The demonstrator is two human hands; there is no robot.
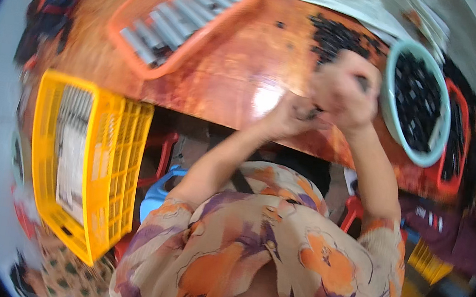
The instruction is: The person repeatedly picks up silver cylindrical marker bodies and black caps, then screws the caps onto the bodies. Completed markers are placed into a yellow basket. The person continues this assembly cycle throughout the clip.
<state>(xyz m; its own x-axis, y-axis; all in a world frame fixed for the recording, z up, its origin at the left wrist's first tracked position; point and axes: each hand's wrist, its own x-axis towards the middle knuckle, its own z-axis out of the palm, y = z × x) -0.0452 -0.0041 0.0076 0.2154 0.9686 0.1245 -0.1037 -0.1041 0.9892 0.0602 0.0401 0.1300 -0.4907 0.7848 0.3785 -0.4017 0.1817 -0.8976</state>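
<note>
My two hands meet above the near edge of the reddish-brown table [248,72], both smeared by motion. My left hand [297,118] is closed, its fingers curled around a small dark thing that I cannot make out. Just above and right of it, my right hand [346,93] is closed too, and a small black part [363,82] shows among its fingers. Beyond the right hand lies a loose pile of small black parts [337,36]. A light-blue basin [388,111] filled with similar black pieces stands to its right.
An orange basket [167,70] with grey bar-shaped pieces sits at the far left. Beside the table on the left is a yellow crate [117,175] holding pale pieces. A red tray [449,176] of black strips lies right of the basin. Another person [449,230] is at the right.
</note>
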